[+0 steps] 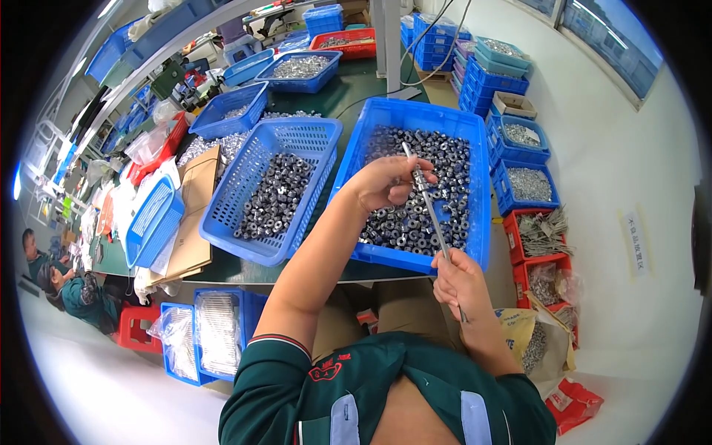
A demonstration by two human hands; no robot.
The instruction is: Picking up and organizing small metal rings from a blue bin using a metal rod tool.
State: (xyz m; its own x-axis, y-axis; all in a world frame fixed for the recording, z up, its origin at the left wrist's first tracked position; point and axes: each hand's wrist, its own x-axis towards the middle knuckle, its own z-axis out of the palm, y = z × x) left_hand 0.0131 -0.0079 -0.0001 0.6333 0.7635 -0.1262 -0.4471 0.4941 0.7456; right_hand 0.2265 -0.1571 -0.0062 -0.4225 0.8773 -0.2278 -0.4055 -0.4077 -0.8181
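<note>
A thin metal rod (432,213) slants up from my right hand (457,280), which grips its lower end near the table's front edge. My left hand (387,182) is raised over a blue plastic crate (415,119) and pinches small metal nuts onto the upper part of the rod. The crate holds a heap of dark ring-shaped nuts (437,193). Beside it on the left stands a blue mesh basket (297,137) with more of the same nuts (276,196).
Further blue baskets of silvery parts (300,68) and a red tray (345,43) stand at the back of the green table. Flat cardboard (194,222) lies at left. Blue and red bins of hardware (528,183) line the floor at right. Two people sit at far left (63,285).
</note>
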